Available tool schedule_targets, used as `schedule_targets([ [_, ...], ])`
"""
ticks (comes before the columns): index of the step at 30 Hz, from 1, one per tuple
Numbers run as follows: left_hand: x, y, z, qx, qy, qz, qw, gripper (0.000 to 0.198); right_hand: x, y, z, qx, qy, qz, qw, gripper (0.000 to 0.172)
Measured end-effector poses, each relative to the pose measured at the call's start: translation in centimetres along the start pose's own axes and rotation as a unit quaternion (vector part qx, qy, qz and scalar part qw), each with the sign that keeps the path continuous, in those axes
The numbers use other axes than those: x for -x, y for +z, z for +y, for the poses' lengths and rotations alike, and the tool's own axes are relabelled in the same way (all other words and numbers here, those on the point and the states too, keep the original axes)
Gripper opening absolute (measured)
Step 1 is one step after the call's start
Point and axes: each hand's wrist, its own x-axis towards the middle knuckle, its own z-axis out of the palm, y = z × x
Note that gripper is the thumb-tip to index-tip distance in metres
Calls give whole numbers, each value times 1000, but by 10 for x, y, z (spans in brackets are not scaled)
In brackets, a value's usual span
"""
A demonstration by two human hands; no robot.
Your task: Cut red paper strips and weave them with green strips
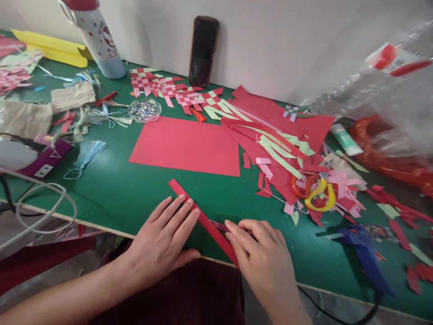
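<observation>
Narrow red paper strip (209, 226), near side ctr, lies under L hand (171, 228), fingers flat & a bit spread; R hand (262, 241) pinches slim purplish tool (219, 225) beside it. Prob. partway: red-and-pale checked woven paper pieces (169, 88), far side, look done; flat red rectangular paper sheet (186, 146) uncut. Clear flower-shaped plastic dish (158, 111), far L, holds small mixed-colour beads (144, 109).

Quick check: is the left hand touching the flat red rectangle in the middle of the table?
No, the left hand touches the narrow red strip and lies apart from the red rectangle.
</observation>
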Motion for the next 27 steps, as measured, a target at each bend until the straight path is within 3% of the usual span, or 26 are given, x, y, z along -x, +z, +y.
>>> schedule_targets([
  [8, -3, 0, -8, -34, 52, 8, 998, 66, -6, 4, -4, -3, -14, 4, 1000, 19],
  [27, -1, 2, -8, -25, 46, 11, 999, 68, -15, 6, 0, 8, -11, 14, 1000, 19],
])
